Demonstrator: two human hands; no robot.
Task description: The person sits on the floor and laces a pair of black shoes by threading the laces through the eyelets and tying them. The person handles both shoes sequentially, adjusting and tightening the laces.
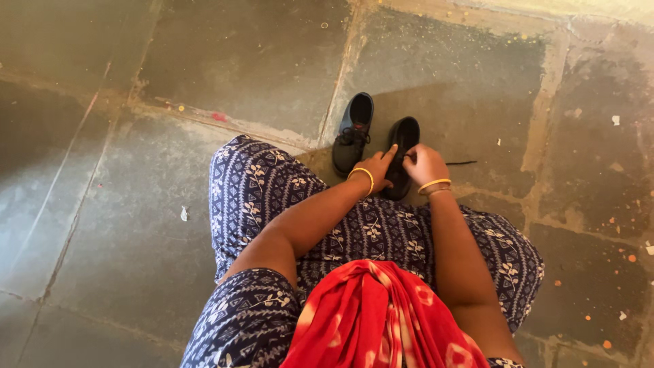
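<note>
Left hand (377,167): fingers curled, index finger stretched toward 1 o'clock, touching the near black low-cut shoe; whether it pinches the lace cannot be told. Yellow bangle (362,178) on the wrist.
Right hand (424,163): fingers bent together over the same shoe, pinching a thin black lace (460,163) that trails toward 3 o'clock.
Worked shoe (401,157): black, low-cut, opening at 12 o'clock, on the floor between both hands.
Second shoe (353,133): matching black one, laced, just beside it at 9 o'clock.
Floor (136,170): grey stone slabs, stained, with scattered specks.
Clothing: dark blue patterned garment (266,187) over the knees; red patterned cloth (375,320) at 6 o'clock.
</note>
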